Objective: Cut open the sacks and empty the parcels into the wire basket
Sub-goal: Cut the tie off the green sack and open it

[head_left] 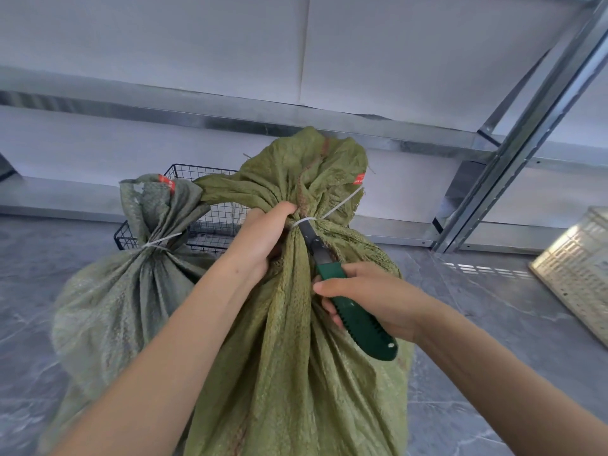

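Nearer sack [296,373] is stood on the floor [477,340]; second sack [121,291] placed just left. Wire basket [210,222] set behind both; crate [579,271] placed well apart, right.

Across the upper frame, pale grey-white wall panels [164,34], joined at a thin vertical seam [304,44] near centre. Below them, a galvanised steel shelf rail [197,116] slanting from the left edge towards the right, meeting a leaning-looking metal upright [533,126] of the same racking. Lower left, a second pale shelf level [59,195] close to the floor. Underfoot, grey marble-patterned tiles [493,340]. At the right edge, a cream perforated plastic crate [579,268], with small bright patches of light [477,269] on the tiles just beside it. Soft, even light throughout.
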`<state>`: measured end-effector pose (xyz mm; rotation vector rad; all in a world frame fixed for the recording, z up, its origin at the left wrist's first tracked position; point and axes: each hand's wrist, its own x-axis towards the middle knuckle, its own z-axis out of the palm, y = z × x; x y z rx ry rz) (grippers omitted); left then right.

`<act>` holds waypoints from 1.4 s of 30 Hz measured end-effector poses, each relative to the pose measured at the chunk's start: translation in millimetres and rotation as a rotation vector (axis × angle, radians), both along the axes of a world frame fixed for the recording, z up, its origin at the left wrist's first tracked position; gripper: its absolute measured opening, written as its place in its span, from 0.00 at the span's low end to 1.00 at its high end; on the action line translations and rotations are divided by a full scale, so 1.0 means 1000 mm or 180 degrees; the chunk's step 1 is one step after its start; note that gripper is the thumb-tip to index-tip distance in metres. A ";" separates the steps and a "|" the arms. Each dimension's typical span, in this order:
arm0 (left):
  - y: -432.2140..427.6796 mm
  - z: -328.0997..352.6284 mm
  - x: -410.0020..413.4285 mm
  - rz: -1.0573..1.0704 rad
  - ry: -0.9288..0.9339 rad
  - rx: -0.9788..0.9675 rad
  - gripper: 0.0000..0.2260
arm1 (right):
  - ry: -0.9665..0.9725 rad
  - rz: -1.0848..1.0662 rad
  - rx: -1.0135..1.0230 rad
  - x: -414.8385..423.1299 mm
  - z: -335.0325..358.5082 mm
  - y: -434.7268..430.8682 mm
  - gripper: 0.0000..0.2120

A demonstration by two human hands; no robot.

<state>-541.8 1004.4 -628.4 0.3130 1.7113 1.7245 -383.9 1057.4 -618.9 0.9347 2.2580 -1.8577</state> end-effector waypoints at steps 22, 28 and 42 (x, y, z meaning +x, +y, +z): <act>0.014 0.000 0.003 -0.0234 -0.0137 -0.0144 0.13 | 0.0467 -0.0171 -0.0555 -0.022 0.010 -0.002 0.15; 0.020 -0.002 0.001 -0.0177 -0.0131 -0.0344 0.17 | 0.0544 -0.0292 -0.0171 -0.029 0.012 -0.003 0.15; 0.021 -0.011 -0.006 0.0151 -0.0877 0.0001 0.07 | 0.1156 -0.0588 0.0283 -0.051 -0.006 -0.015 0.18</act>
